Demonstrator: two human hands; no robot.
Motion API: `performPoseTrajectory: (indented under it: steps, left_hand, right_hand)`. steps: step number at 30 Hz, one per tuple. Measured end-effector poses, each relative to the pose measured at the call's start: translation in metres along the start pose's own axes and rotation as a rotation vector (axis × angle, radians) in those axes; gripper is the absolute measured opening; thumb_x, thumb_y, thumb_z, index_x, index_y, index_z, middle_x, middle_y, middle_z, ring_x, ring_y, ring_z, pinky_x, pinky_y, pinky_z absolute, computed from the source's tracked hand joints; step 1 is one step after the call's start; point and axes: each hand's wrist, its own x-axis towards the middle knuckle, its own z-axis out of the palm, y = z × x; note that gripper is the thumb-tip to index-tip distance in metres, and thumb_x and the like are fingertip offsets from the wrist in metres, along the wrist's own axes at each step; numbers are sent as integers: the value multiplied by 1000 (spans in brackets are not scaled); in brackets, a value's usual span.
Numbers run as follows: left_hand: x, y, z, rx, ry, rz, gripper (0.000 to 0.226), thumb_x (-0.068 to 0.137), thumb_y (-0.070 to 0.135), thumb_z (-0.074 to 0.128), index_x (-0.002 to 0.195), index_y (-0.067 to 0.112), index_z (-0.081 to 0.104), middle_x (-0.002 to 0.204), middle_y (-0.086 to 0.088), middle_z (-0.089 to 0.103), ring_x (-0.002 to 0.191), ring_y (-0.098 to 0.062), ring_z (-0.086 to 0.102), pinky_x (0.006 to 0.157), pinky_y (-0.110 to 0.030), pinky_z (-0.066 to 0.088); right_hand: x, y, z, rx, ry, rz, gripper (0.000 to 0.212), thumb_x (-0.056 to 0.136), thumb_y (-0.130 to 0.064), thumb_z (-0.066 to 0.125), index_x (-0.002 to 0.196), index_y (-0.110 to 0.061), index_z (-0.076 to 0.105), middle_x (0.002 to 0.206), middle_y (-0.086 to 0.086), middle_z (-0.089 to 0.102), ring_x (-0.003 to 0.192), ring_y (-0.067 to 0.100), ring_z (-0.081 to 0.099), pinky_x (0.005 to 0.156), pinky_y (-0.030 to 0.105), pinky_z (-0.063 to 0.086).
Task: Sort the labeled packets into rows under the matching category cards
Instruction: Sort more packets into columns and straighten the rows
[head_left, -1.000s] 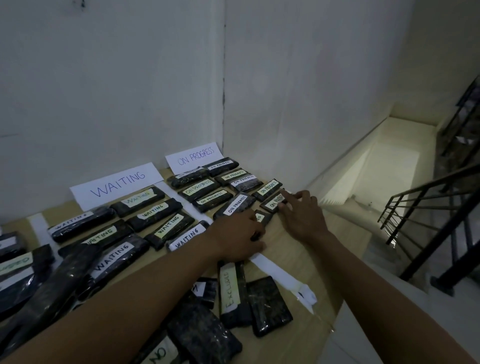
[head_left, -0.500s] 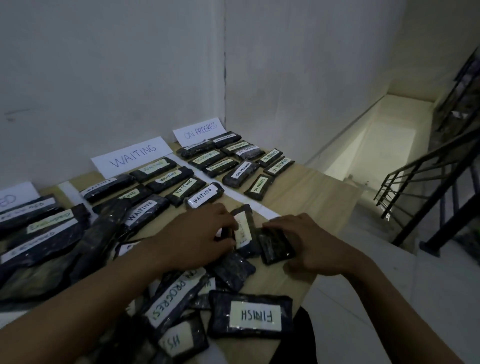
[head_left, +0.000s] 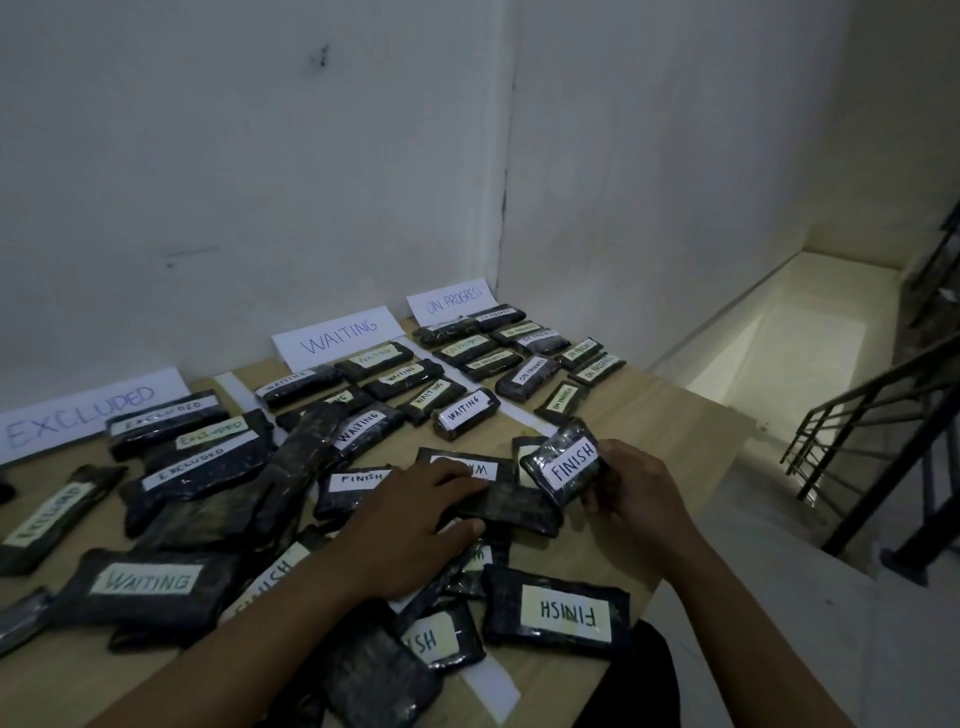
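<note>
Wooden desk (head_left: 675, 441) against a white wall (head_left: 260, 182) — the right hand (head_left: 639, 493) gripped a FINISH packet (head_left: 563, 467) near the desk's right edge; the left hand (head_left: 415, 525) lay open on a dark packet (head_left: 514, 512).

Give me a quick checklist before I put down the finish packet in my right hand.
1. Right hand grips the finish packet: ok.
2. Its label reads FINISH, facing up: ok.
3. A matching card in view: not ok; only the excluded card, waiting card and on progress card show.
4. Left hand free: not ok; it rests on a dark packet in the pile.
5. Spot for a finish row: cannot tell.
</note>
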Motion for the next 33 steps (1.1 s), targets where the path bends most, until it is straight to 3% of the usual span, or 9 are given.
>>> performPoseTrajectory:
  steps: [4, 11, 16, 21, 23, 25, 28, 30, 33]
  left_hand:
    - [-3, -2, 4, -12, 31, -3, 64, 85, 67, 24, 141, 39, 39, 144, 17, 37, 129, -5, 35, 104, -28, 30]
    - [-3, -5, 6, -49, 50, -5, 56, 89, 61, 34, 139, 38, 42, 143, 17, 39, 129, -5, 35, 104, -28, 30]
    - [-2, -3, 1, -199, 119, -19, 37, 91, 43, 56, 126, 32, 56, 126, 17, 48, 114, -3, 46, 95, -24, 40]
    - [6, 5, -28, -541, 216, -165, 29, 87, 39, 66, 116, 33, 63, 113, 20, 58, 98, 12, 52, 78, -9, 40]
    - [11, 9, -49, -765, 238, -207, 28, 82, 43, 69, 108, 36, 64, 106, 13, 67, 91, 3, 61, 75, -18, 46]
    - [13, 12, -72, -926, 305, -215, 19, 82, 29, 73, 99, 32, 64, 89, 7, 70, 78, -5, 65, 71, -25, 50]
    - [3, 15, -107, -956, 480, -271, 14, 83, 7, 70, 83, 19, 65, 76, -1, 68, 73, -16, 66, 70, -41, 57]
    - [-17, 13, -129, -956, 564, -296, 15, 84, 1, 67, 77, 13, 63, 70, -4, 67, 64, -14, 66, 58, -32, 58]
    - [-66, 7, -154, -806, 591, -347, 13, 87, 4, 66, 78, 13, 62, 68, -3, 65, 54, -13, 59, 45, -23, 46]
  right_hand:
    - [-5, 7, 12, 205, 17, 46, 34, 100, -13, 38, 83, 5, 63, 53, 17, 50, 48, 21, 46, 50, 30, 37]
    - [-8, 6, 10, 229, 121, 67, 29, 98, -15, 42, 90, 4, 62, 57, 14, 58, 47, 19, 51, 50, 31, 34]
    - [-5, 5, 9, 193, 119, 88, 20, 97, -9, 44, 105, 4, 57, 69, 17, 65, 48, 22, 57, 47, 31, 41]
    - [-1, -24, 24, 216, -9, 23, 25, 93, 5, 45, 113, -9, 54, 82, 18, 70, 57, 26, 66, 47, 28, 52]
    - [0, -43, 42, 256, -71, -26, 29, 92, 7, 47, 112, -12, 55, 86, 20, 71, 62, 30, 68, 51, 30, 54]
    - [-2, -59, 67, 328, -117, -51, 26, 92, 6, 49, 110, -11, 56, 87, 20, 71, 62, 30, 69, 53, 31, 56]
    - [-13, -79, 107, 402, -202, -57, 23, 91, 4, 54, 109, -10, 57, 84, 15, 71, 58, 27, 68, 52, 31, 56]
    - [-25, -88, 132, 377, -294, -75, 24, 90, -1, 58, 111, -14, 58, 83, 12, 73, 58, 25, 67, 52, 32, 54]
    - [-51, -95, 163, 281, -475, -113, 28, 90, -9, 62, 110, -28, 59, 86, 8, 73, 61, 24, 67, 53, 33, 52]
